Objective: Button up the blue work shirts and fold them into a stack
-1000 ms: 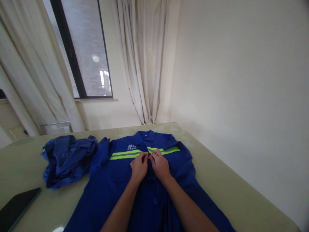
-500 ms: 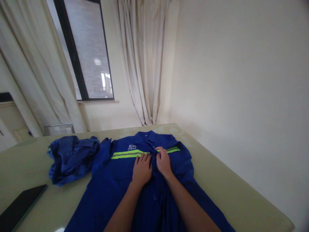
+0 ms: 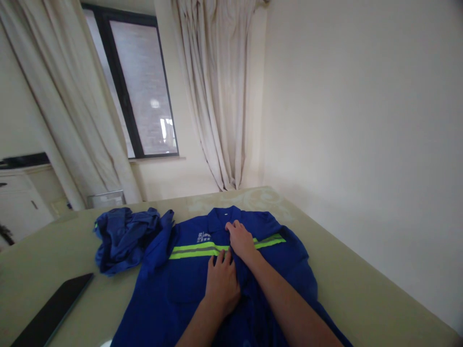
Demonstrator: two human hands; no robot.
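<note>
A blue jacket [image 3: 191,279] with a yellow-green and grey stripe across the chest lies face up, its collar at the far end. My right hand [image 3: 240,241] pinches the jacket's front edge just below the collar. Lower down, my left hand [image 3: 223,279] rests on the front placket at the stripe, its fingers somewhat spread and touching the cloth. Parts of the placket are hidden beneath both hands.
A crumpled blue garment [image 3: 125,236] lies left of the jacket on the pale green table [image 3: 361,284]. Nearer, at the left, is a dark flat object [image 3: 52,311]. A wall [image 3: 361,144] borders the table's right side; curtains and a window stand behind.
My right hand has moved up the jacket front toward the collar, away from my left hand. The left stays near the stripe. The whole view has shifted a little.
</note>
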